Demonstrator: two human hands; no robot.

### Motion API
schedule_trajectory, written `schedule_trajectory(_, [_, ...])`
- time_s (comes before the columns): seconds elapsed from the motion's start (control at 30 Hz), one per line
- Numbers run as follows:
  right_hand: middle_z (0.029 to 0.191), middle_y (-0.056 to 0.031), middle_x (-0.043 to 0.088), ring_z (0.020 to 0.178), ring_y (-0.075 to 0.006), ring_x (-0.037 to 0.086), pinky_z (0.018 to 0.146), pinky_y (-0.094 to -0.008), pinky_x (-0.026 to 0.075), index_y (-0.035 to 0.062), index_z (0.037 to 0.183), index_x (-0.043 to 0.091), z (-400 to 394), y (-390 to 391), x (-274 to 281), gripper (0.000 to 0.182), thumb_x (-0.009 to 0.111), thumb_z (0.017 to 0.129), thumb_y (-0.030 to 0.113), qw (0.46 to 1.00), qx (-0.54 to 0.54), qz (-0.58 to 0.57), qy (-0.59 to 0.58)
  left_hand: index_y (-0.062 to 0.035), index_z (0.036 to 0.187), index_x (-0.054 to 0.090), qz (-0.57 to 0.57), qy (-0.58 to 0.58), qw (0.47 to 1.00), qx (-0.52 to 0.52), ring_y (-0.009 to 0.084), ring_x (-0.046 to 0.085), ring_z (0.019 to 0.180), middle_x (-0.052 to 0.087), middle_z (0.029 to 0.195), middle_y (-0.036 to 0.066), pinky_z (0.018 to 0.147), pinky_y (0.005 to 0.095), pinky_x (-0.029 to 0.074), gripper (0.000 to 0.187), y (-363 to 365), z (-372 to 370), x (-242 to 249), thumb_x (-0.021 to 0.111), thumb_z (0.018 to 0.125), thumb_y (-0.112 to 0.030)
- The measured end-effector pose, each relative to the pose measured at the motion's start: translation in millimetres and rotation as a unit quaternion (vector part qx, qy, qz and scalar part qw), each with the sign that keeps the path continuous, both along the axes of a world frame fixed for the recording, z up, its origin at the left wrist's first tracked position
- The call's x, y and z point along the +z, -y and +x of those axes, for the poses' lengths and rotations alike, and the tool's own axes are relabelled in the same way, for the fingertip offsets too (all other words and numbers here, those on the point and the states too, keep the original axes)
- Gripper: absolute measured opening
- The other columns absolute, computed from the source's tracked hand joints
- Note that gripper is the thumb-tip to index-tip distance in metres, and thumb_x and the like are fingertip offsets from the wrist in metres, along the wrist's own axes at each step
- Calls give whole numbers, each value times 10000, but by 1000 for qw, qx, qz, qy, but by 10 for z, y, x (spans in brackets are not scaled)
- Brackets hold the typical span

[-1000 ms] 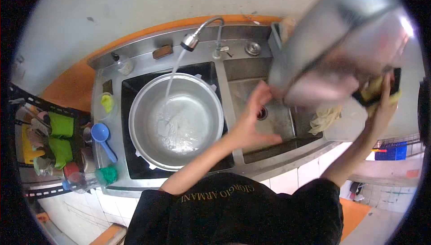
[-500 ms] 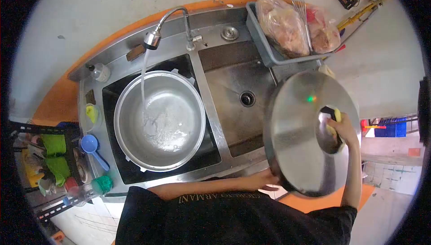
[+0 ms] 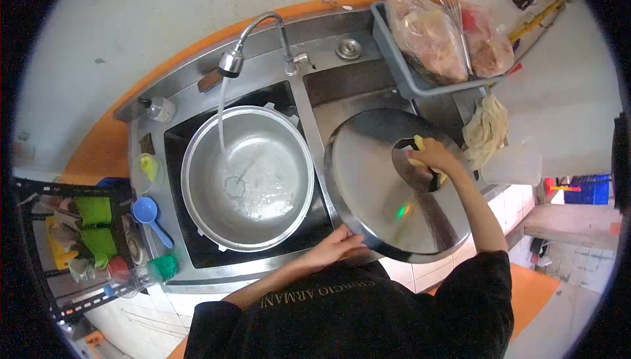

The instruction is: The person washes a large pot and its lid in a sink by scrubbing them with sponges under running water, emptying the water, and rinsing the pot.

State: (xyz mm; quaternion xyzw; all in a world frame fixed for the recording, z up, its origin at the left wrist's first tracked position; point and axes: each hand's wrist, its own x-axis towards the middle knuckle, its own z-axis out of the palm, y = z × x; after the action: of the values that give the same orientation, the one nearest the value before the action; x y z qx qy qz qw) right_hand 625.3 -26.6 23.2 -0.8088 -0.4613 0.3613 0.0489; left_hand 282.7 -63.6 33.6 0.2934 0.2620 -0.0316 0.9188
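My right hand (image 3: 430,155) is closed round the handle of a large round metal lid (image 3: 374,188), with a bit of yellow showing between the fingers and the handle. The lid is tilted over the right sink basin and hides its drain. My left hand (image 3: 338,246) is at the lid's lower left edge, its fingers partly hidden. To the left, a big metal pot (image 3: 190,181) stands in the left basin. Water runs into it from the flexible faucet (image 3: 231,63), and a shallow layer of water shows on its bottom.
A grey tub (image 3: 397,56) with bagged food and a whisk (image 3: 453,10) stands at the back right. Beside it are a pale cloth (image 3: 486,130) and a translucent container (image 3: 516,164). A blue ladle (image 3: 145,210) and a bottle (image 3: 160,109) are on the left counter.
The lid has moved left, from beyond the basin's right side to over the basin, in my right hand. My left hand has moved left along with it. The cloth and translucent container are now uncovered.
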Motion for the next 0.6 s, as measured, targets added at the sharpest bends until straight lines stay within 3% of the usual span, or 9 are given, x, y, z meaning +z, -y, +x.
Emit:
schedule_trajectory(0.07, [600, -139, 579, 465, -178, 566, 456, -324, 436, -50, 739, 558, 66, -182, -361, 428, 676, 743, 361, 996, 35, 80, 13, -61, 1357, 221, 3, 13, 994, 108, 166, 510, 1048, 421, 1183, 66, 973, 356, 436, 469, -105, 46, -185, 440, 947, -123])
schedule_trajectory(0.13, [614, -152, 576, 465, -185, 554, 421, -326, 417, -59, 747, 554, 64, -414, -504, 363, 657, 759, 289, 999, 6, 28, -37, -46, 1319, 236, 42, 7, 990, 137, 189, 505, 1052, 394, 1138, 79, 992, 364, 425, 424, -260, 132, -359, 430, 949, -119])
schedule_trajectory(0.2, [596, -131, 560, 440, -188, 528, 390, -323, 393, -61, 754, 549, 251, -603, -969, 293, 621, 780, 222, 992, -47, -23, -114, -68, 1349, 223, 67, -47, 986, 149, 206, 497, 1119, 387, 1274, 92, 972, 329, 425, 465, -402, 205, -535, 441, 950, -163])
schedule_trajectory(0.33, [603, -133, 576, 453, -203, 543, 435, -355, 419, -52, 794, 556, 557, -796, -1486, 339, 624, 761, 279, 975, -99, -15, -198, -70, 1332, 238, 189, -51, 963, 185, 201, 502, 1123, 391, 1281, 88, 932, 309, 438, 454, -555, 99, -803, 456, 939, -133])
schedule_trajectory(0.43, [586, -115, 544, 456, -210, 534, 438, -365, 417, -48, 821, 531, 598, -861, -1660, 333, 616, 777, 271, 963, -112, -17, -244, -26, 1275, 311, 325, -98, 911, 236, 201, 573, 1017, 421, 1227, 132, 833, 294, 469, 434, -584, -375, -999, 493, 880, -18])
schedule_trajectory(0.5, [594, -92, 533, 489, -197, 539, 437, -360, 414, -55, 860, 517, 582, -918, -1901, 361, 650, 764, 267, 981, -135, -8, -142, -28, 1249, 347, 382, -238, 864, 227, 207, 569, 1021, 423, 1228, 123, 816, 301, 480, 410, -545, -840, -1105, 503, 870, -10])
schedule_trajectory(0.6, [652, -94, 564, 539, -187, 558, 452, -350, 435, -45, 916, 506, 665, -881, -2452, 366, 638, 782, 269, 988, -131, 51, -68, -1, 1194, 406, 506, -395, 723, 256, 284, 550, 987, 466, 1105, 175, 812, 358, 477, 392, -376, -1559, -1234, 537, 824, 7])
